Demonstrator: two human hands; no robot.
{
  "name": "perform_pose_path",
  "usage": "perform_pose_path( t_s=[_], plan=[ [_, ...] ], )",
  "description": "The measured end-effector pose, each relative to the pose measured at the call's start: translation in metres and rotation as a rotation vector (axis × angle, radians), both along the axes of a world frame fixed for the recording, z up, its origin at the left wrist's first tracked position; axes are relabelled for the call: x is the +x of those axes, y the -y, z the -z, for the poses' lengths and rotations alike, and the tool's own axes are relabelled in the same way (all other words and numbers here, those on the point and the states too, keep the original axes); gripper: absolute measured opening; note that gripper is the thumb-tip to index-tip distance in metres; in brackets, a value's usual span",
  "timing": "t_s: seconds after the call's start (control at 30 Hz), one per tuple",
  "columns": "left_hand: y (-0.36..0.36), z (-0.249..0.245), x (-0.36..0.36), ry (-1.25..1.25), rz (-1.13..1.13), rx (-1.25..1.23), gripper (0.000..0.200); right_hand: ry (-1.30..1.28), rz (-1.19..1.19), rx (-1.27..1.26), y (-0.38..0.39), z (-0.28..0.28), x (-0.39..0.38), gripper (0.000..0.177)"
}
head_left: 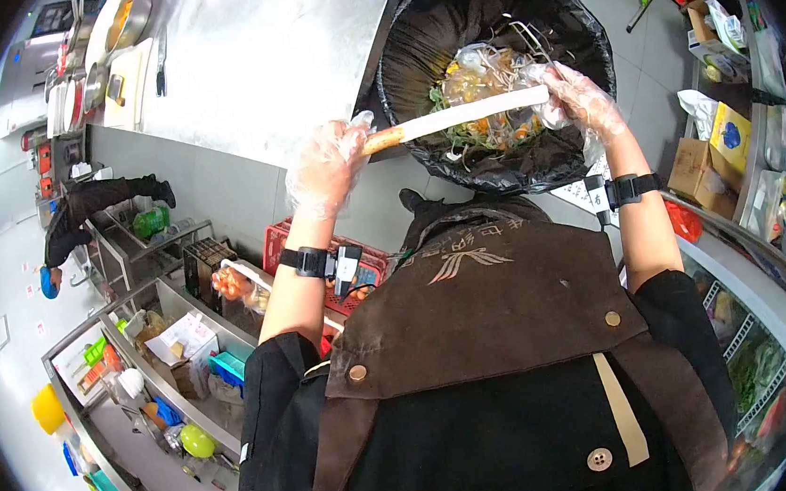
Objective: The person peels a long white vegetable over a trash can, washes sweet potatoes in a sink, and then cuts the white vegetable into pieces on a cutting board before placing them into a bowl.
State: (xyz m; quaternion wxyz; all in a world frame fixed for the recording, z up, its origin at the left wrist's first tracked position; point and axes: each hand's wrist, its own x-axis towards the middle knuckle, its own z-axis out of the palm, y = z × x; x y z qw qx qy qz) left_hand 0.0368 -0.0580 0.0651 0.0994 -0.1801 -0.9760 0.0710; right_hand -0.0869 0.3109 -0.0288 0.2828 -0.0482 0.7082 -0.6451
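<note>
My left hand (327, 165), in a clear plastic glove, is closed around the brown, unpeeled end of a long yam (470, 113). The rest of the yam is white and peeled, held nearly level across the bin. At its far end is my right hand (578, 103), also gloved, with the fingers closed. A thin metal tool that looks like a peeler (532, 41) juts up from the right hand; its grip is hidden. Below the yam, a bin lined with a black bag (404, 64) holds peelings and food scraps (481, 76).
A steel worktable (243, 61) stands at the upper left, carrying a knife (161, 64) and bowls. Red crates (279, 242) sit on the floor by my left arm. Shelves with boxes (703, 173) and a glass-fronted cooler (753, 353) line the right. Another person (69, 220) stands far left.
</note>
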Motion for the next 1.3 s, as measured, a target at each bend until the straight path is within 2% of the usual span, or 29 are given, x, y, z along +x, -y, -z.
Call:
perform_pose_path(
  t_s=[0.03,0.1,0.13,0.2,0.27,0.33,0.37,0.43,0.5,0.53,0.57,0.6,0.67,0.7,0.73,0.77,0.8,0.83,0.9,0.93,0.97,1.0,1.03,1.1,1.13,1.2,1.23,1.27,1.3],
  plan=[
    [0.000,0.001,-0.004,-0.009,-0.012,0.056,0.020,-0.006,0.001,0.000,0.001,0.000,-0.001,0.030],
    [-0.001,0.002,-0.008,-0.033,-0.008,0.066,0.022,0.179,0.113,-0.381,0.002,-0.001,0.004,0.032],
    [-0.002,0.000,-0.010,-0.054,-0.006,0.073,0.024,0.180,0.111,-0.382,0.004,-0.013,0.009,0.032],
    [0.001,-0.004,-0.014,-0.041,0.007,0.006,0.024,0.349,0.182,-0.442,0.009,-0.050,0.024,0.033],
    [0.005,-0.009,-0.023,-0.035,0.005,-0.066,0.023,0.450,0.124,-0.462,0.003,-0.047,0.028,0.041],
    [0.007,-0.016,-0.040,0.005,0.071,-0.116,0.022,0.577,-0.161,-0.499,-0.001,-0.053,0.028,0.042],
    [0.003,-0.020,-0.050,-0.072,0.138,-0.043,0.022,0.736,-0.120,-0.549,0.009,-0.070,0.034,0.042],
    [-0.009,-0.029,-0.071,-0.036,0.155,-0.057,0.026,0.896,-0.239,-0.458,0.008,-0.056,0.032,0.036],
    [-0.016,-0.034,-0.093,-0.002,0.184,-0.070,0.029,0.890,-0.121,-0.539,0.016,-0.017,0.040,0.032],
    [-0.018,-0.036,-0.105,-0.153,0.163,-0.014,0.037,0.885,-0.064,-0.581,0.020,0.001,0.045,0.033],
    [-0.020,-0.037,-0.113,-0.302,0.145,0.043,0.045,0.764,-0.007,-0.506,0.029,-0.018,0.047,0.029],
    [-0.019,-0.039,-0.114,-0.313,0.153,0.047,0.045,0.640,0.052,-0.432,0.038,-0.040,0.051,0.025],
    [-0.012,-0.036,-0.112,-0.452,-0.259,0.427,0.054,0.566,-0.071,-0.526,0.036,-0.054,0.050,0.021],
    [-0.011,-0.015,-0.112,-0.419,-0.388,0.587,0.051,0.690,-0.059,-0.706,0.031,-0.025,0.049,0.031],
    [-0.027,-0.007,-0.105,-0.148,-0.436,0.934,0.048,0.682,-0.055,-0.708,0.038,-0.028,0.049,0.031],
    [-0.042,0.015,-0.098,0.213,-0.322,1.412,0.042,0.557,0.042,-0.582,0.052,-0.034,0.052,0.035],
    [-0.057,0.037,-0.092,0.565,-0.351,1.849,0.037,0.435,0.134,-0.455,0.063,-0.037,0.054,0.038],
    [-0.076,0.044,-0.089,0.619,-0.260,2.000,0.033,0.465,0.137,-0.478,0.067,-0.035,0.058,0.041],
    [-0.114,0.060,-0.083,0.762,-0.084,2.296,0.026,0.276,0.182,-0.230,0.088,-0.028,0.069,0.040],
    [-0.114,0.065,-0.085,0.576,-0.097,1.871,0.027,0.173,0.161,-0.076,0.096,-0.033,0.077,0.041],
    [-0.115,0.069,-0.087,0.381,-0.160,1.447,0.029,0.085,0.181,-0.261,0.106,-0.031,0.086,0.041],
    [-0.115,0.074,-0.090,0.338,-0.171,1.402,0.029,-0.114,0.141,-0.024,0.109,-0.031,0.090,0.042],
    [-0.114,0.079,-0.094,0.294,-0.182,1.357,0.029,-0.265,0.141,-0.044,0.108,-0.005,0.093,0.038],
    [-0.108,0.048,-0.090,0.361,-0.125,1.440,0.030,0.225,0.083,-0.065,0.097,-0.045,0.095,0.029],
    [-0.103,0.049,-0.087,0.377,-0.125,1.435,0.030,0.077,0.133,-0.002,0.094,-0.062,0.092,0.030],
    [-0.095,0.055,-0.076,0.982,-0.289,2.006,0.026,0.034,0.351,-0.156,0.076,-0.033,0.093,0.029],
    [-0.090,0.059,-0.071,1.067,-0.307,1.855,0.022,-0.202,0.251,0.104,0.062,-0.025,0.091,0.028],
    [-0.092,0.046,-0.062,1.108,-0.359,1.696,0.020,-0.277,0.199,0.189,0.057,-0.025,0.091,0.028],
    [-0.089,0.061,-0.054,1.062,-0.333,1.462,0.021,-0.355,0.150,0.275,0.053,-0.026,0.091,0.027]
  ],
)
